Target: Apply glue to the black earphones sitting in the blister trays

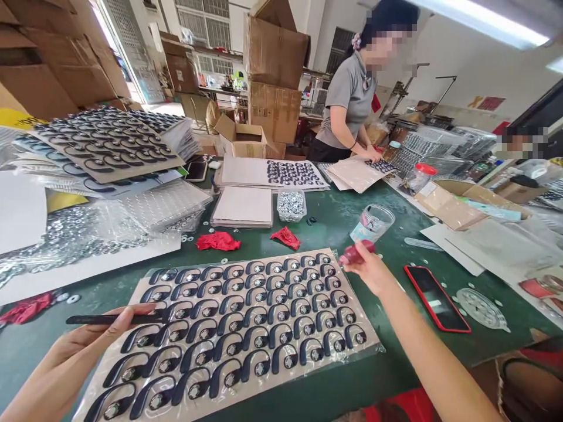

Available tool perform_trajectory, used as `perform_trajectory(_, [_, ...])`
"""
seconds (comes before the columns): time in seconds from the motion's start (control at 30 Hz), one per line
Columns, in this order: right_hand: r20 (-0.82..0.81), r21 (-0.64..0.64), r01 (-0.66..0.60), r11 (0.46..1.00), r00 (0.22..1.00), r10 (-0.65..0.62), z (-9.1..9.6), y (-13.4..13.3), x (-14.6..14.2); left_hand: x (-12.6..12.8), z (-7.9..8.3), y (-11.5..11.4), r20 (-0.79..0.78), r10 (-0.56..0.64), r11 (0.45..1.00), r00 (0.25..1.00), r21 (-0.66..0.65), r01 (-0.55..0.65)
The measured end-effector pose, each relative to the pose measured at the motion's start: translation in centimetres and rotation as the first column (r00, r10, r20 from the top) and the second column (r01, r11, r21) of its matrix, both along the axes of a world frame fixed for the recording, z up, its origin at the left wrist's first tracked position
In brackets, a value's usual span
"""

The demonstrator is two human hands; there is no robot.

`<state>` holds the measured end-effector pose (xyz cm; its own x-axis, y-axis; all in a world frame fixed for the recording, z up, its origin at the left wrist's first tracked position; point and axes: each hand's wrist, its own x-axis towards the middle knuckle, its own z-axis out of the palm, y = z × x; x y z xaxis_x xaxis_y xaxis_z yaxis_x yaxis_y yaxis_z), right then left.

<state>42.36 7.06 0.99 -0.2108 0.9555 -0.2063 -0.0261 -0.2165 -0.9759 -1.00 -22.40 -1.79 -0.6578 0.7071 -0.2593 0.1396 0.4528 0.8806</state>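
Note:
My left hand [99, 337] is closed around black tweezers [90, 319], whose dark tip lies over the left part of a beige sheet. Rows of black hook-shaped pieces [234, 349] with shiny round ends cover this sheet [281, 390], and clear film sticks out at its edges. At the sheet's far right corner, my right hand [372, 271] grips a small red rounded object [358, 251]; its kind is unclear. Just beyond that hand stands a clear plastic jar [373, 221], tilted in view, with something reddish inside.
A clear tub [291, 206] of small silvery parts sits beside stacked pale sheets [241, 206]. Red cloth scraps [219, 241] lie nearby. At right is a red-cased phone [436, 299]; at left, piled filled sheets [109, 143]. A co-worker [349, 108] handles sheets across the table.

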Motion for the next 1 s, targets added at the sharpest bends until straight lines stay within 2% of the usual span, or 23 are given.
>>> perform_trajectory(0.03, [0.002, 0.054, -0.013, 0.998, 1.000, 0.013, -0.2, 0.8, -2.3, -0.3, 0.4, 0.2, 0.101, -0.083, 0.996, 0.991, -0.030, 0.087])
perform_trajectory(0.07, [-0.001, 0.091, -0.028, 0.995, 1.000, 0.028, -0.4, 1.7, -4.6, -0.4, 0.7, 0.6, 0.098, -0.153, 0.987, 0.983, -0.025, 0.157])
perform_trajectory(0.17, [0.028, 0.171, -0.064, 0.983, 0.998, 0.060, -1.6, 4.0, -10.4, 0.6, 1.1, 2.1, -0.225, -0.294, 0.948, 0.929, 0.054, 0.313])
perform_trajectory(0.27, [0.052, 0.248, -0.051, 0.967, 0.998, 0.039, -2.5, 4.9, -13.4, 2.6, 0.8, 3.3, -0.518, -0.347, 0.877, 0.781, 0.116, 0.467])
perform_trajectory(0.37, [0.011, 0.322, 0.041, 0.946, 0.999, -0.047, -2.4, 4.5, -14.5, 4.0, 0.3, 3.9, -0.710, -0.371, 0.767, 0.598, 0.129, 0.628])
perform_trajectory(0.43, [-0.030, 0.291, 0.080, 0.953, 0.997, -0.075, -2.0, 4.0, -15.1, 4.7, 0.1, 4.5, -0.795, -0.358, 0.710, 0.490, 0.109, 0.696])
perform_trajectory(0.5, [-0.054, 0.160, 0.017, 0.987, 0.999, -0.009, -1.7, 3.4, -15.8, 5.3, -0.1, 5.6, -0.850, -0.342, 0.674, 0.401, 0.076, 0.735])
perform_trajectory(0.57, [-0.060, 0.024, -0.101, 0.995, 0.993, 0.102, -1.5, 2.7, -16.7, 5.9, -0.4, 7.0, -0.882, -0.334, 0.640, 0.332, 0.047, 0.767])
perform_trajectory(0.63, [-0.031, -0.018, -0.211, 0.977, 0.977, 0.210, -1.6, 1.8, -17.5, 6.5, -0.7, 8.6, -0.899, -0.340, 0.595, 0.275, 0.021, 0.803])
perform_trajectory(0.7, [0.015, 0.004, -0.299, 0.954, 0.954, 0.299, -1.7, 1.0, -18.2, 6.9, -1.1, 10.1, -0.914, -0.347, 0.545, 0.210, -0.015, 0.838])
perform_trajectory(0.77, [0.045, 0.044, -0.357, 0.933, 0.934, 0.355, -1.9, 0.2, -18.7, 7.1, -1.6, 11.2, -0.927, -0.337, 0.520, 0.165, -0.037, 0.854])
perform_trajectory(0.87, [0.020, 0.095, -0.370, 0.924, 0.929, 0.370, -2.0, -0.7, -19.3, 6.9, -1.9, 12.0, -0.941, -0.312, 0.503, 0.131, -0.047, 0.863])
perform_trajectory(0.93, [-0.044, 0.068, -0.357, 0.932, 0.932, 0.360, -2.0, -1.0, -19.3, 6.7, -1.8, 11.8, -0.945, -0.305, 0.474, 0.121, -0.041, 0.879])
perform_trajectory(1.0, [-0.137, -0.039, -0.345, 0.938, 0.932, 0.337, -2.0, -1.0, -18.9, 6.3, -1.5, 11.5, -0.940, -0.303, 0.441, 0.155, 0.005, 0.897])
